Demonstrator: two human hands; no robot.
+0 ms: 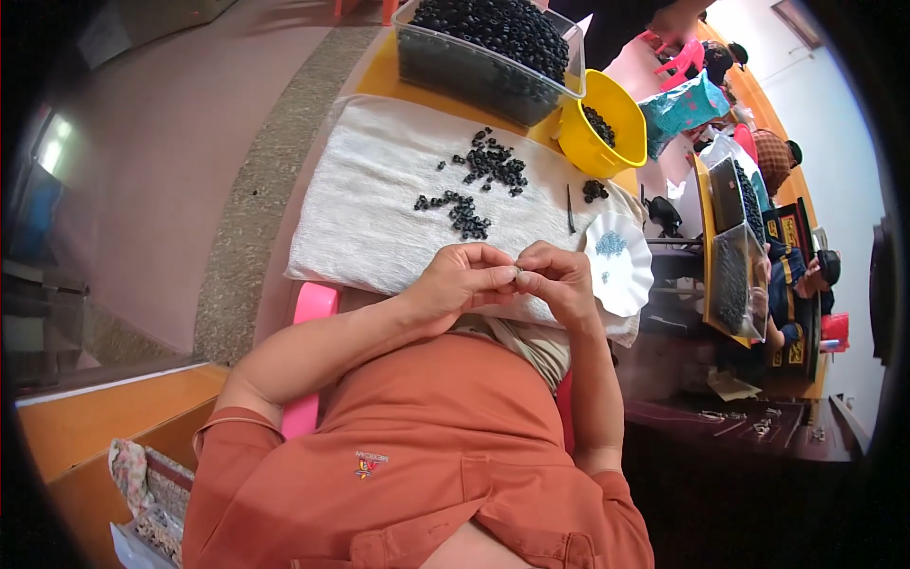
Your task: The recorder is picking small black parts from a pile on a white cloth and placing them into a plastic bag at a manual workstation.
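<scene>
My left hand point(464, 282) and my right hand point(557, 283) meet fingertip to fingertip over the near edge of a white towel point(355, 190). Both are closed in a pinch around something tiny, mostly hidden by the fingers, too small to name. Beyond them, small black ring-like parts point(493, 163) lie loose in two patches on the towel. A white scalloped dish point(621, 289) holding little bluish pieces point(610, 245) is beside my right hand. Thin dark tweezers or a similar slim tool point(571, 209) rest on the towel near a small black cluster point(595, 191).
A clear plastic bin point(445, 62) heaped with black parts stands at the table's far side, next to a yellow tub point(630, 123) with more inside. To the right, another table carries clear bins point(735, 275), with people seated there. A pink chair point(313, 303) is under me.
</scene>
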